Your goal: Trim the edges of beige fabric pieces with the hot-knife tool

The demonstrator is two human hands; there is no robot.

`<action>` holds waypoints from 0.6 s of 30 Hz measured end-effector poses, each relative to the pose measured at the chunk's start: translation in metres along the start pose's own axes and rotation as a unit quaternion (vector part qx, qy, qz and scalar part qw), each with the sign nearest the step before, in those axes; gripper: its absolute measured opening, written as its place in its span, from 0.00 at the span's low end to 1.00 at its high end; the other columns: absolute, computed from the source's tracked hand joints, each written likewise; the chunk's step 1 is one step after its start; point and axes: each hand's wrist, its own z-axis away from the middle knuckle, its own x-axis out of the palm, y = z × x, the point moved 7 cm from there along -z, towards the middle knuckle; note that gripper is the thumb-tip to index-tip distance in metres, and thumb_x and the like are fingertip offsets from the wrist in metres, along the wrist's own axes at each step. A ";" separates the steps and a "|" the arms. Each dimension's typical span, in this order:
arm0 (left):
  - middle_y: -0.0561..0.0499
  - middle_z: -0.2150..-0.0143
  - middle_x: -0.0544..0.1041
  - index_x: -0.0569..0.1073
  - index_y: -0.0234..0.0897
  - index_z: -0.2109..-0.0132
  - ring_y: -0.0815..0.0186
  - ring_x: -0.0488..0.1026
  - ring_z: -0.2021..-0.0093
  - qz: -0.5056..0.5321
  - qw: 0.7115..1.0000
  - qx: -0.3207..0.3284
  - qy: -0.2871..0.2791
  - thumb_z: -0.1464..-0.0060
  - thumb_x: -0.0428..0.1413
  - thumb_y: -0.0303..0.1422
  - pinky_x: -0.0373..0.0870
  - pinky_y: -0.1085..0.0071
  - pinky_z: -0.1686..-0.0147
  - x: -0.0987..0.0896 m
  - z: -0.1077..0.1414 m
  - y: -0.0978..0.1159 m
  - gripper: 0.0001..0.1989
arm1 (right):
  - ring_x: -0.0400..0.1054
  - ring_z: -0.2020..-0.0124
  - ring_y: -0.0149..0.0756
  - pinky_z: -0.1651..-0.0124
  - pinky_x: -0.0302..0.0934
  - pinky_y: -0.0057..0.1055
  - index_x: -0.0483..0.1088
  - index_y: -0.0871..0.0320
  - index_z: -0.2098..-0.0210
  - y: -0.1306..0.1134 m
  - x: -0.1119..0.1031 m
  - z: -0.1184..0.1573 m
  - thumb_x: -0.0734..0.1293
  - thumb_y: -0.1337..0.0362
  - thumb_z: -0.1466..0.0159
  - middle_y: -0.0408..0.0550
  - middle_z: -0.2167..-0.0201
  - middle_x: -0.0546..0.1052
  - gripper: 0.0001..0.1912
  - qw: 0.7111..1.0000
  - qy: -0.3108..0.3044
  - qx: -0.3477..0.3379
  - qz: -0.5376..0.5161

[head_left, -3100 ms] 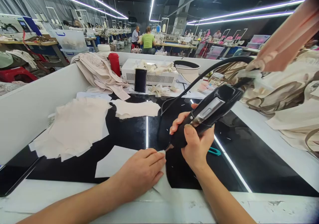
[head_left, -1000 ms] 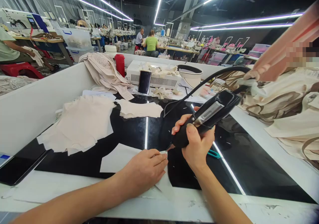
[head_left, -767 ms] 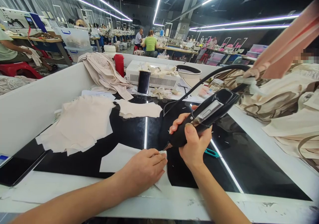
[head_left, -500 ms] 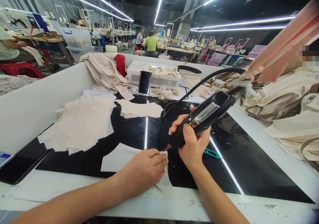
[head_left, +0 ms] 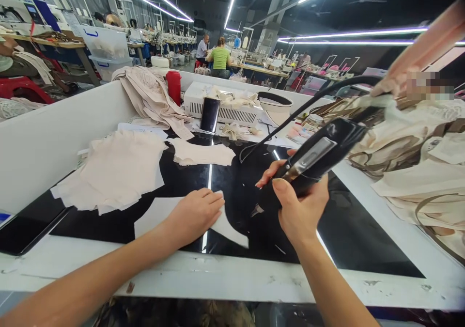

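Observation:
My right hand (head_left: 303, 206) is wrapped around a black corded electric cutter (head_left: 314, 160), a handheld tool whose pointed metal tip (head_left: 257, 210) hangs over the black glossy board (head_left: 250, 240). That tip is apart from the fabric. My left hand (head_left: 198, 215) lies across a white fabric piece (head_left: 228, 230), with the fingers curled together at its upper edge. A small pale corner shows at the fingertips; the rest of the grip is hidden. The piece spreads out on both sides of the hand, with a curved edge at right.
Pale cut pieces are stacked (head_left: 116, 167) at left, near a flat piece (head_left: 203, 153). Behind stand a phone (head_left: 209, 115), a vented white box (head_left: 225, 106) and a red cup (head_left: 174, 87). Beige fabric (head_left: 417, 181) heaps at right, a black slab (head_left: 32, 225) at left. People sit farther off.
My left hand has moved left and away from me, taking the white fabric piece along. My right hand has drawn the cutter rightward, off the piece. The view has shifted slightly.

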 end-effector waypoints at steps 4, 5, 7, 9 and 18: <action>0.43 0.45 0.81 0.75 0.32 0.46 0.55 0.77 0.47 -0.024 0.999 -0.004 0.040 0.28 0.53 0.26 0.77 0.58 0.50 -0.010 -0.001 -0.002 0.09 | 0.74 0.70 0.35 0.66 0.76 0.37 0.71 0.51 0.50 -0.011 -0.007 0.008 0.79 0.61 0.37 0.41 0.64 0.79 0.20 1.000 0.025 -0.011 0.005; 0.43 0.46 0.81 0.76 0.32 0.47 0.56 0.77 0.47 -0.009 0.999 0.007 0.053 0.28 0.52 0.25 0.76 0.58 0.47 -0.013 -0.001 0.002 0.09 | 0.74 0.71 0.35 0.67 0.75 0.36 0.70 0.51 0.50 -0.012 -0.008 0.011 0.78 0.60 0.36 0.41 0.64 0.78 0.19 1.000 0.027 -0.011 -0.008; 0.45 0.48 0.81 0.76 0.33 0.48 0.59 0.77 0.48 0.035 0.996 0.035 0.071 0.27 0.51 0.24 0.75 0.61 0.45 -0.017 -0.002 0.015 0.09 | 0.73 0.73 0.34 0.70 0.74 0.35 0.70 0.51 0.50 -0.013 -0.008 0.015 0.78 0.59 0.36 0.40 0.66 0.77 0.19 0.999 0.034 -0.012 -0.027; 0.47 0.52 0.81 0.76 0.34 0.49 0.61 0.77 0.51 0.075 0.992 0.067 0.070 0.26 0.52 0.26 0.75 0.63 0.46 -0.017 -0.001 0.028 0.08 | 0.73 0.74 0.33 0.71 0.73 0.33 0.70 0.52 0.50 -0.013 -0.009 0.018 0.78 0.59 0.36 0.40 0.67 0.77 0.19 0.998 0.040 -0.011 -0.036; 0.48 0.54 0.79 0.75 0.36 0.46 0.59 0.76 0.51 0.092 0.992 0.091 -0.001 0.30 0.62 0.35 0.74 0.62 0.46 0.001 0.005 0.042 0.10 | 0.72 0.73 0.33 0.70 0.72 0.34 0.68 0.50 0.48 -0.002 -0.004 0.025 0.77 0.57 0.36 0.39 0.66 0.75 0.21 0.998 0.047 0.008 -0.043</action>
